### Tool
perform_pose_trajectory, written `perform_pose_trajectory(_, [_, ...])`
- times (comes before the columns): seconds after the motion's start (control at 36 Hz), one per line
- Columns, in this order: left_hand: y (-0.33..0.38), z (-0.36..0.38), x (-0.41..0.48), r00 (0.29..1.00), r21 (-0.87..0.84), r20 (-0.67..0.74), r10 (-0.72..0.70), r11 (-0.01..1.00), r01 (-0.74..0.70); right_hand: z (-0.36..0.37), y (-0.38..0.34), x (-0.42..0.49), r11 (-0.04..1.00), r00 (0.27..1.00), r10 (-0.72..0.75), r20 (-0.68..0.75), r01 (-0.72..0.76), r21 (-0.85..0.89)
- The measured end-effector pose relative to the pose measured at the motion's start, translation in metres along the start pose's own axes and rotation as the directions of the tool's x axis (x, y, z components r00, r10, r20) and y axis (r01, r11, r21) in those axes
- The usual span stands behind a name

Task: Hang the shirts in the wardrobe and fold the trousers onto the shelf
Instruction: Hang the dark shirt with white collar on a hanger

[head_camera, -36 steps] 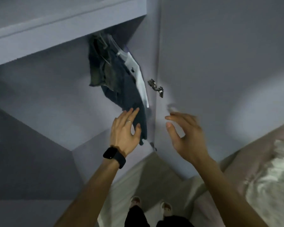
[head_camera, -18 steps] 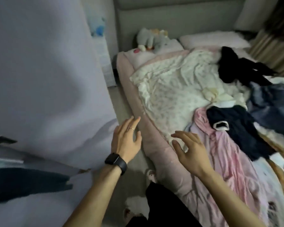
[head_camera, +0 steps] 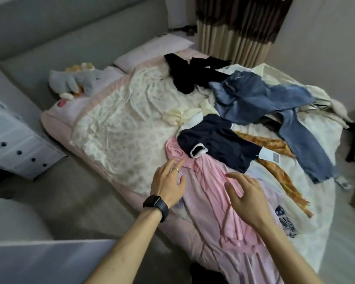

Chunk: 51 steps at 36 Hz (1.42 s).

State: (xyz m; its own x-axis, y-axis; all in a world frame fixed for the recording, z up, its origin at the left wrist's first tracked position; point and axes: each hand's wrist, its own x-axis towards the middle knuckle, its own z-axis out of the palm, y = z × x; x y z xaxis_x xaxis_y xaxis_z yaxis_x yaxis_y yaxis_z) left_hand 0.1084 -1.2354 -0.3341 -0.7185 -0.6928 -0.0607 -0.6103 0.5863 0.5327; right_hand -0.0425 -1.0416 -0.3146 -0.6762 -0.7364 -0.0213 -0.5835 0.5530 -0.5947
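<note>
**If the hands pull too fast, the pile may come too**

While both hands are empty, nothing has gone wrong yet. The left hand and the right hand are spread flat with fingers apart, low over the pink shirt. I cannot tell if they touch it. I think it is a shirt, but it is too crumpled to be sure.

The pink shirt lies along the near side of the bed, and its low end runs off the bottom of the picture. The navy shirt sits on its top end. So if the pink one is pulled up quickly, the navy one could be dragged along and slip to the floor. Lifting the navy shirt off first would be safer.

The blue jeans lie farther back. One leg lies across an orange cloth. A quick tug on the jeans could pull that cloth along too.

The black clothes near the pillow are dark and bunched up. It is hard to tell if they are a shirt or trousers, so they could end up in the wrong place.

A grab at only one layer of the pink shirt would make it twist and hang crooked.
</note>
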Motion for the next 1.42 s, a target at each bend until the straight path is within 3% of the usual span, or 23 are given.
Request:
perform_pose_trajectory(0.22, [0.004, 0.019, 0.097, 0.995, 0.068, 0.046, -0.086, 0.994, 0.083, -0.017, 0.037, 0.105, 0.999, 0.999, 0.022, 0.023, -0.023, 0.041])
perform_pose_trajectory(0.5, [-0.052, 0.023, 0.192, 0.978, 0.180, 0.088, -0.192, 0.968, 0.174, 0.006, 0.030, 0.232, 0.997, 0.989, 0.073, 0.126, -0.072, -0.012])
perform_pose_trajectory(0.72, [-0.135, 0.055, 0.273, 0.944, 0.260, 0.194, -0.268, 0.942, 0.214, 0.103, 0.010, 0.321, 0.988, 0.948, 0.143, 0.285, -0.120, -0.096])
perform_pose_trajectory(0.89, [-0.220, 0.102, 0.326, 0.912, 0.327, 0.282, -0.298, 0.924, 0.200, 0.205, -0.007, 0.392, 0.949, 0.875, 0.237, 0.421, -0.116, -0.293])
perform_pose_trajectory(1.03, [-0.271, 0.144, 0.328, 0.928, 0.326, 0.283, -0.244, 0.934, 0.146, 0.276, -0.007, 0.435, 0.899, 0.855, 0.306, 0.419, -0.115, -0.422])
perform_pose_trajectory(1.19, [-0.280, 0.152, 0.330, 0.912, 0.335, 0.323, -0.252, 0.932, 0.139, 0.307, -0.004, 0.447, 0.808, 0.861, 0.364, 0.354, -0.103, -0.580])
perform_pose_trajectory(1.31, [-0.276, 0.143, 0.339, 0.863, 0.386, 0.406, -0.299, 0.913, 0.135, 0.290, 0.000, 0.438, 0.834, 0.896, 0.341, 0.284, -0.148, -0.532])
perform_pose_trajectory(1.42, [-0.262, 0.122, 0.344, 0.781, 0.425, 0.510, -0.362, 0.895, 0.137, 0.256, 0.010, 0.409, 0.902, 0.927, 0.347, 0.145, -0.288, -0.322])
